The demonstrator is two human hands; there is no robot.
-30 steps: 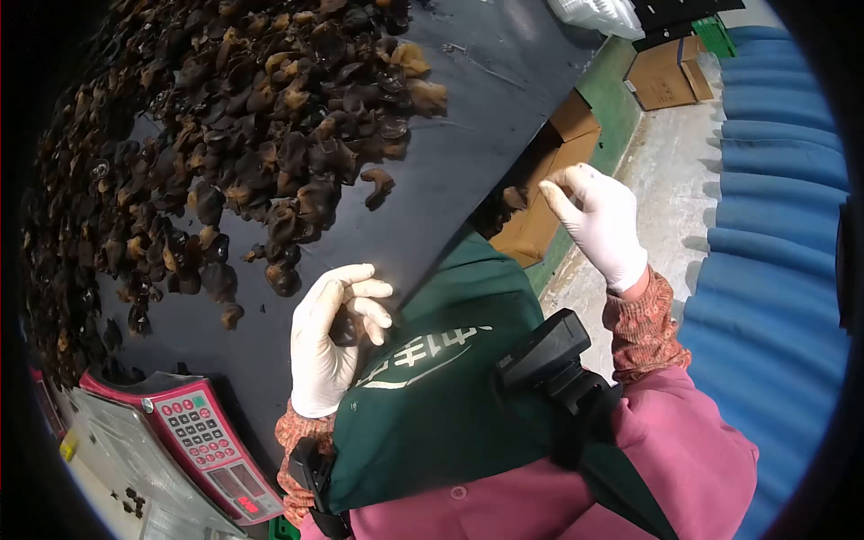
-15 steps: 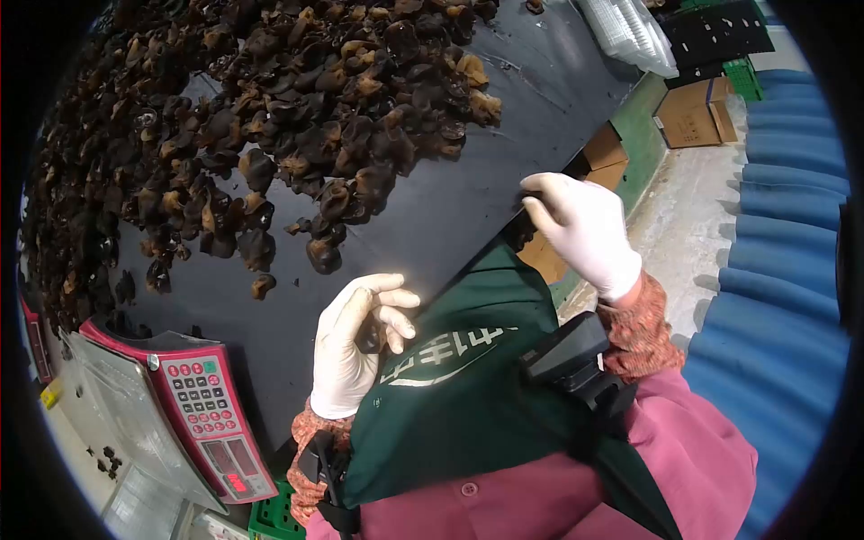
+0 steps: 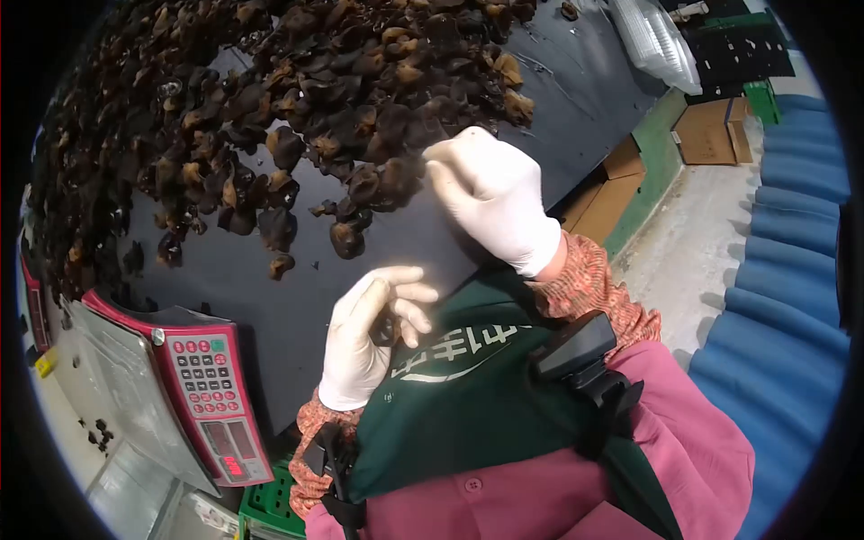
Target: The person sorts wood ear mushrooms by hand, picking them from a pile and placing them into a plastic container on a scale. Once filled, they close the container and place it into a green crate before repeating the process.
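A large heap of dark brown wood ear mushrooms (image 3: 360, 108) covers the far and left part of the dark tabletop (image 3: 405, 238). My right hand (image 3: 495, 193), in a white glove, is over the table at the heap's near edge. Its fingers are curled together, with the tips beside a mushroom; whether they grip anything is hidden. Closer to my body, my left hand (image 3: 360, 333), also gloved, has its fingers bent around a small dark brown piece that looks like a wood ear mushroom, mostly covered by the fingers.
A red digital scale (image 3: 211, 378) with a keypad stands at the left. Clear plastic trays (image 3: 652, 45) are stacked at the table's far right corner. Cardboard boxes (image 3: 711, 132) and an open carton (image 3: 603, 198) sit beyond the right edge. A green crate (image 3: 270, 504) is below the scale.
My right hand has moved left and away from me, from the table's right edge above the carton to the heap's edge. My left hand keeps its pose; the view has shifted slightly.
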